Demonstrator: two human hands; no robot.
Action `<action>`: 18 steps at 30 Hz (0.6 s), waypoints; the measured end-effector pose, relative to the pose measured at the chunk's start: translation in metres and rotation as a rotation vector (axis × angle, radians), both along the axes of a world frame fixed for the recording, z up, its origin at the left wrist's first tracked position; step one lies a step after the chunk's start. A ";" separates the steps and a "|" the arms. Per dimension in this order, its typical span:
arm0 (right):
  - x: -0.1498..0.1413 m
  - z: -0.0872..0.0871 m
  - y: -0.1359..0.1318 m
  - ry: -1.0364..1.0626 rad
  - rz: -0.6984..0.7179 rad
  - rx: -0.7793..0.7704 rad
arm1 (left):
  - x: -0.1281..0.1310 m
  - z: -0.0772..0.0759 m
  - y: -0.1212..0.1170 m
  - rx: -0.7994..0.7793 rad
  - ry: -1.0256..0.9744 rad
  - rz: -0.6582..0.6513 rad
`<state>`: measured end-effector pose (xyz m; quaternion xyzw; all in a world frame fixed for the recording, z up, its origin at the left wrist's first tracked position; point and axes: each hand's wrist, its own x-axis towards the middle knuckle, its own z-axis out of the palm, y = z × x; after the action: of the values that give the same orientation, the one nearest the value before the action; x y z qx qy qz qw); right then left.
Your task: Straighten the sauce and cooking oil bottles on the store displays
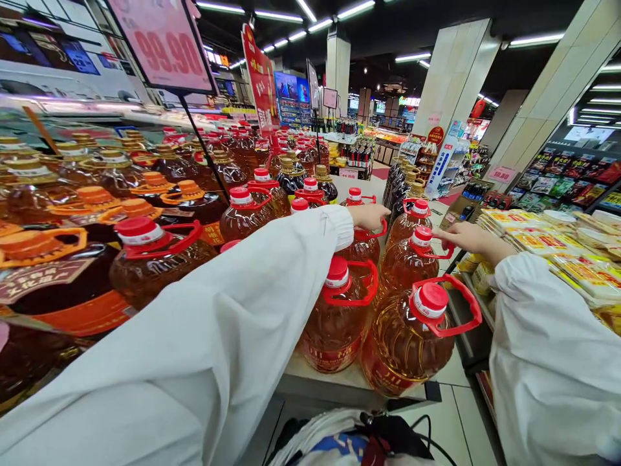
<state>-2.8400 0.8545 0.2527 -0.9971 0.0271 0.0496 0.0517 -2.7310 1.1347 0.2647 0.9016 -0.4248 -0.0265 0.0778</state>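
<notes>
**REACH ALIGNMENT: DIRECTIONS AND AXES**

Set 12 o'clock straight ahead of the body, along the bench (298, 369).

Left side: Had left hand (369, 217) near 12 o'clock, with fingers loosely curled by the red handle of the second-row left bottle (365, 250). Found that bottle at 6 o'clock from left hand, just below.

Right side: Had right hand (471, 237) at 1 o'clock, with forefinger over the red handle of the second-row right bottle (406, 266) and other fingers bent. Found that bottle at 8 to 9 o'clock from right hand, with handle projecting toward 4 o'clock, on the hand's own side.

Common: Noted upright long axes on both; matched each to its same-side hand as nearer. Located front-row bottles (412, 346) at 6 o'clock from both. Could not tell closure or firm hold for either hand.
</notes>
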 end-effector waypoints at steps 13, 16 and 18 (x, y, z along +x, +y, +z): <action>0.009 0.002 0.065 -0.215 0.059 -0.293 | 0.011 -0.014 0.008 0.186 -0.129 0.404; 0.012 -0.006 0.076 -0.208 -0.029 -0.364 | 0.018 -0.021 0.014 0.166 -0.141 0.366; 0.009 -0.010 0.075 -0.191 -0.048 -0.343 | 0.024 -0.022 0.020 0.161 -0.153 0.303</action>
<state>-2.8315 0.9299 0.2426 -0.9905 0.0541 -0.0520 -0.1154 -2.7071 1.1546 0.2425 0.9579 -0.2855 0.0203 -0.0239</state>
